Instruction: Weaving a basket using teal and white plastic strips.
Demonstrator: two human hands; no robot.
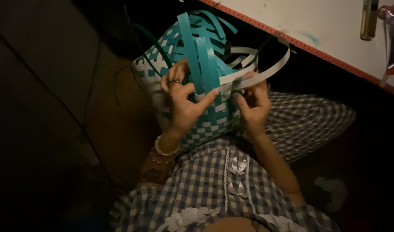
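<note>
A half-woven basket (205, 124) of teal and white plastic strips rests on my lap. Loose teal strips (197, 47) stand up from its rim, and a white strip (266, 71) curls off to the right. My left hand (182, 101), with rings and bead bracelets, pinches a strip at the rim with the index finger stretched to the right. My right hand (253, 101) grips the white strip at the rim right next to that finger. Both hands press against the basket's woven wall.
A white board with a red edge (317, 30) lies at the upper right, with a dark metal tool (369, 19) on it. My checked blue dress (218, 180) fills the lower middle. The left side is dark floor.
</note>
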